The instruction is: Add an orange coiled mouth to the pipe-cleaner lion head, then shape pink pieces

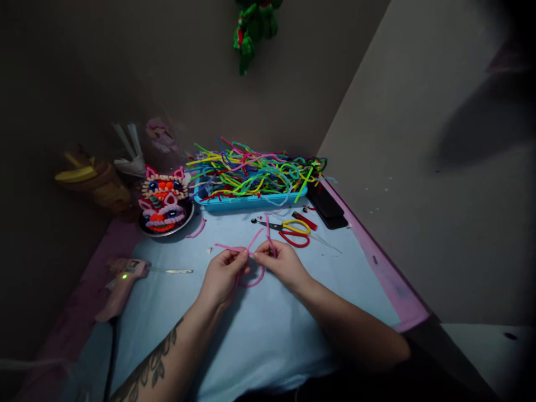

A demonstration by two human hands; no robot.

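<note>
Pink pipe cleaners (pixel 253 283) are bent and crossed between my two hands, with a loop hanging below and loose ends sticking up. My left hand (pixel 226 272) pinches them between thumb and fingers. Close beside it, my right hand (pixel 281 261) also has its fingers closed on the pink pipe cleaners, one end rising past the knuckles. Just beyond my right hand lie scissors (pixel 295 227) with one yellow and one red handle loop. Both hands are above the light blue cloth (pixel 268 340).
A blue tray (pixel 251 202) heaped with colourful pipe cleaners stands at the back. Left of it, a bowl (pixel 167 231) holds fuzzy animal-faced figures. A pink glue gun (pixel 123 285) with a lit green light lies at the left, its cord running forward. A black phone-like object (pixel 329 207) is at the right.
</note>
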